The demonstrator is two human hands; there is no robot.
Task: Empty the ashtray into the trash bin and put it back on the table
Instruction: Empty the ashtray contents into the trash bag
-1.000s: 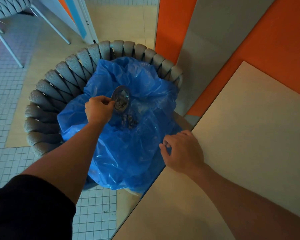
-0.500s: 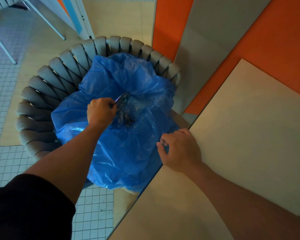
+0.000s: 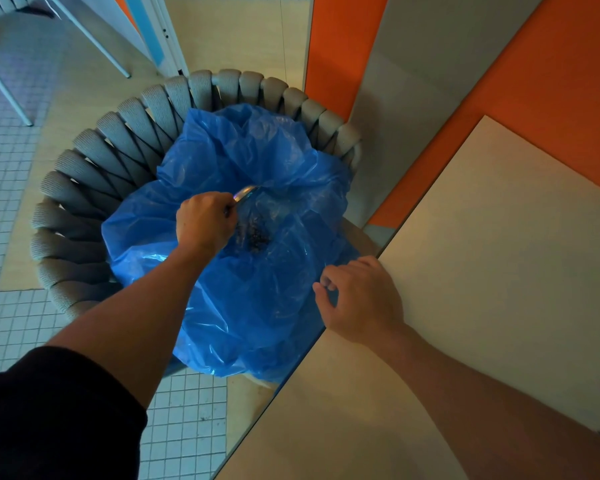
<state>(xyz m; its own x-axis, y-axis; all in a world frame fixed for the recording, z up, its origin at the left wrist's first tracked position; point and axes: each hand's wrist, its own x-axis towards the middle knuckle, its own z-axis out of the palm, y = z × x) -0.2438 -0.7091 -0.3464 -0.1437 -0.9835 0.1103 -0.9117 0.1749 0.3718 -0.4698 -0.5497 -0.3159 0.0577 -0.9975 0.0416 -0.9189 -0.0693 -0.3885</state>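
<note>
Ash (image 3: 255, 237) now lies in a dark heap on the blue bag (image 3: 257, 292) at frame centre, where a second ago it sat in the ashtray (image 3: 244, 195); emptying looks done. The left hand (image 3: 205, 221) clamps that shiny metal dish, tipped on edge. The right hand (image 3: 359, 301), loosely curled and empty, rests on the table (image 3: 499, 271) edge.

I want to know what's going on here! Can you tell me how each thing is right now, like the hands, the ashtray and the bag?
left hand: closed on the ashtray, over the bag.
ashtray: tipped on edge, only its rim showing.
ash: a dark pile lying in the bag.
blue bag: open, crumpled, lining the bin.
trash bin: upright beside the table.
right hand: loosely curled at the table's corner, holding nothing.
table: bare top.
</note>
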